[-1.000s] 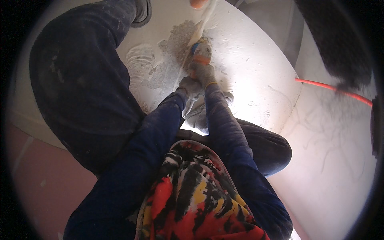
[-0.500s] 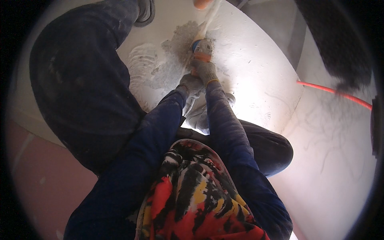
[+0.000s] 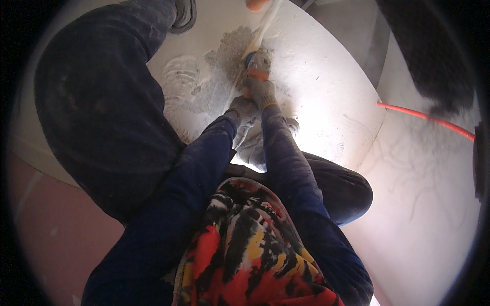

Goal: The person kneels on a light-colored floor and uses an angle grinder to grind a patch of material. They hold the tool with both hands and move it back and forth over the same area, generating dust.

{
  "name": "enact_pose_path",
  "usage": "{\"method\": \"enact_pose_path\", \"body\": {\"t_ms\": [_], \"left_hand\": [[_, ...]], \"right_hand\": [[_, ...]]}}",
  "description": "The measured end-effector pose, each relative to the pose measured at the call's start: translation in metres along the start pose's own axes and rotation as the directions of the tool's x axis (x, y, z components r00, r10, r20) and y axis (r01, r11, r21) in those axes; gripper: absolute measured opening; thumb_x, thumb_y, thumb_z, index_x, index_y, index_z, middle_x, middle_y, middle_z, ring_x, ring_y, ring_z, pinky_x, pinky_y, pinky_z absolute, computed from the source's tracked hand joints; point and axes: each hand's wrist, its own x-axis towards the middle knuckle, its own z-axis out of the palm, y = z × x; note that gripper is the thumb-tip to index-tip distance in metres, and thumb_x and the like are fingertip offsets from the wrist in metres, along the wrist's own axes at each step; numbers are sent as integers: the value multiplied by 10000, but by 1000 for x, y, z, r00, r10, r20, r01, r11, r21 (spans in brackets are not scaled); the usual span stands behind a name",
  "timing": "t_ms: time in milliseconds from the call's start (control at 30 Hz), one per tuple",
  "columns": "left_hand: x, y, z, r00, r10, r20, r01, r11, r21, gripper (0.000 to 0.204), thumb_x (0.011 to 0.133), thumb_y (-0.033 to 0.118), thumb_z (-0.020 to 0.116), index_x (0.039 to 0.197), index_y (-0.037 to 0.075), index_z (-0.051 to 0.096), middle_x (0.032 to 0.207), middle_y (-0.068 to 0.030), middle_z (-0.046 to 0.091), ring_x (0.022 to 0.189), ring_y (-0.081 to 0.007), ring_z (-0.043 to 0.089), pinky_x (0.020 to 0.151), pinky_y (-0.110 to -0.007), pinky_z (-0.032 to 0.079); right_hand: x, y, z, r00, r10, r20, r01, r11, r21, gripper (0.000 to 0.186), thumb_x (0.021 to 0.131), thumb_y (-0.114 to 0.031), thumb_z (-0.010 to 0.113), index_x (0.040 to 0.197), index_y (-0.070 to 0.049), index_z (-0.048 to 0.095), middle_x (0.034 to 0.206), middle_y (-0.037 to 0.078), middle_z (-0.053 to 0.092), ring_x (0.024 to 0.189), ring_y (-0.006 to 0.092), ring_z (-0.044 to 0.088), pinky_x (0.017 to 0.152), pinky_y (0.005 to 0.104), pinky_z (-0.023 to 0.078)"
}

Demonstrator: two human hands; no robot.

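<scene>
An orange angle grinder (image 3: pixel 259 75) with a grey head and a blue edge at its disc side lies against a raised seam (image 3: pixel 266 25) on a curved, whitish surface (image 3: pixel 311 66). My right hand (image 3: pixel 262 92), in a grey glove with a yellow cuff edge, is wrapped round the grinder's body just behind the head. Lower and to the left, my gloved left hand (image 3: pixel 244 109) grips the rear of the same tool. Around the disc the surface has a bare grey patch (image 3: pixel 232 46). My hands cover most of the tool's body.
A red-orange hose or cable (image 3: pixel 429 116) runs along the right side. Dark mesh-like material (image 3: pixel 426 56) hangs at upper right. An orange rounded object (image 3: pixel 256 4) shows at the top edge. My bent legs (image 3: pixel 97 107) flank the work; a pinkish surface (image 3: pixel 56 229) lies lower left.
The grinder and both hands stay at nearly the same spot on the seam, with only a very slight shift. My left leg has moved slightly left.
</scene>
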Motion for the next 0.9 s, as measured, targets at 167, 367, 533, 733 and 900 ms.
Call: {"method": "enact_pose_path", "body": {"t_ms": [167, 367, 533, 733, 900], "left_hand": [[-5, 2, 3, 1000, -21, -14, 21, 999, -28, 333, 666, 201, 735, 997, 171, 712, 968, -68, 725, 928, -302, 693, 806, -410, 554], [1, 1, -1, 1000, -22, -6, 22, 1000, -14, 349, 680, 230, 751, 1024, 189, 709, 1007, -60, 721, 957, -289, 688, 824, -409, 548], [6, 2, -11, 997, -80, -4, 80, 996, -38, 309, 739, 264, 730, 1041, 206, 705, 1081, -58, 708, 1006, -272, 677, 854, -408, 539], [3, -1, -5, 1000, 10, 25, -10, 1000, 28, 260, 799, 270, 668, 1054, 225, 698, 1092, -49, 702, 1031, -264, 667, 865, -414, 535], [3, -5, -1, 988, -101, -121, 82, 984, -157, 275, 766, 251, 691, 1038, 210, 697, 1068, -48, 705, 1003, -276, 674, 852, -414, 541]], "right_hand": [[12, 10, 8, 999, 28, 37, -31, 995, 100, 693, 665, -401, 780, 1142, 80, 635, 1054, 197, 682, 957, 281, 668, 801, 354, 522], [27, 22, 10, 992, -126, 19, 127, 989, -70, 649, 671, -376, 780, 1125, 68, 646, 1020, 164, 684, 912, 258, 672, 765, 356, 532], [14, 7, 0, 996, 87, 33, -91, 978, 185, 579, 713, -381, 754, 1081, 58, 664, 952, 169, 701, 842, 255, 694, 717, 358, 547], [1, -5, -3, 998, 41, 53, -53, 968, 244, 660, 670, -379, 783, 1140, 62, 644, 1015, 168, 685, 886, 252, 673, 757, 349, 534], [8, -2, 4, 999, -37, 17, 34, 989, 142, 706, 665, -418, 781, 1129, 94, 634, 1015, 188, 685, 906, 268, 673, 771, 364, 530]]}}
